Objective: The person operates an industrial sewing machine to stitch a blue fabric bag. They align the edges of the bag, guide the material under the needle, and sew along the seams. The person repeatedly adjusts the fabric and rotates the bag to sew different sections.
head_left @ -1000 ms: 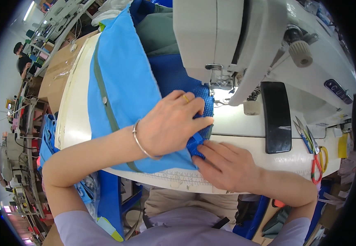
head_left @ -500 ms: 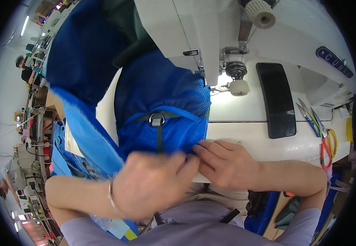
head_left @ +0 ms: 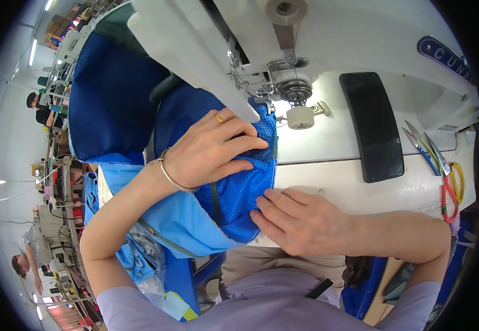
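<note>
The left hand [head_left: 209,153] has moved farther, spread on the blue cloth [head_left: 240,205]. The right hand [head_left: 308,223] touches its right edge, maybe pinching; can't tell. Both seem to steady it.

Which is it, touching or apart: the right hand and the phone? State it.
Apart: the head view shows a strip of white table between the right hand and the phone.

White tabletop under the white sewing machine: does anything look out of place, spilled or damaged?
No spill or damage stands out on the white tabletop. Only the metal-bladed scissors with red and yellow handles look slightly odd: they lie with blades apart, right of the black rectangular phone, leaving tips exposed.
</note>
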### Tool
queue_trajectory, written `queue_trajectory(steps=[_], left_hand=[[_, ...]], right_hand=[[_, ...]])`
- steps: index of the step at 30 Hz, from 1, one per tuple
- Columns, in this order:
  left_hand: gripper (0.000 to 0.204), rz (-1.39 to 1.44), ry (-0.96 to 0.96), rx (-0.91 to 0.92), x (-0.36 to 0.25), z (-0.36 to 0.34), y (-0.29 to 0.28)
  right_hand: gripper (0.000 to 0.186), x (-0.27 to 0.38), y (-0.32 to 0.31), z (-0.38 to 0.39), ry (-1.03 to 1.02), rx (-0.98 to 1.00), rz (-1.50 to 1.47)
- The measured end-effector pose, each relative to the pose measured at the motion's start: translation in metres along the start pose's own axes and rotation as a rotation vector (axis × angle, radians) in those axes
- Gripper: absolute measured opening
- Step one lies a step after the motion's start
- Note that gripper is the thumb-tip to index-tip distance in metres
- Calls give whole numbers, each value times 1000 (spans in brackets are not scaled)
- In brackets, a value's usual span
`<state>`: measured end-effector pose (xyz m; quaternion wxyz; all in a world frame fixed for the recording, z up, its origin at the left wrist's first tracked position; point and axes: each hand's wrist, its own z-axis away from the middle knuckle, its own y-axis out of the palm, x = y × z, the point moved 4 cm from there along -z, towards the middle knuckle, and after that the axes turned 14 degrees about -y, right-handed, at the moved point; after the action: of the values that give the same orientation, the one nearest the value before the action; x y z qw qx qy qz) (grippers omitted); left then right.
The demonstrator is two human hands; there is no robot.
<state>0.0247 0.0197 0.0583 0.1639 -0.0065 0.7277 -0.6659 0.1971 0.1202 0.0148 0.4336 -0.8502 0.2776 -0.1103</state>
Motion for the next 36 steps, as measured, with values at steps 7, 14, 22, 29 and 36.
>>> queue_trajectory(steps=[7,14,22,29,36], left_hand=[[41,-158,187,-228,-4,3,8],[32,-258,246,-422,-22,12,21],[43,-149,114,-185,-25,10,7],[40,-321,276,-310,-22,12,6],[35,-200,245,-388,-21,10,21]], right_hand=[[32,0,-2,-1,25,16,-16],[32,1,0,0,32,42,0],[26,-2,-1,0,9,-36,51],[27,-1,0,1,-27,-32,59],[27,-2,-1,1,-42,-11,64]])
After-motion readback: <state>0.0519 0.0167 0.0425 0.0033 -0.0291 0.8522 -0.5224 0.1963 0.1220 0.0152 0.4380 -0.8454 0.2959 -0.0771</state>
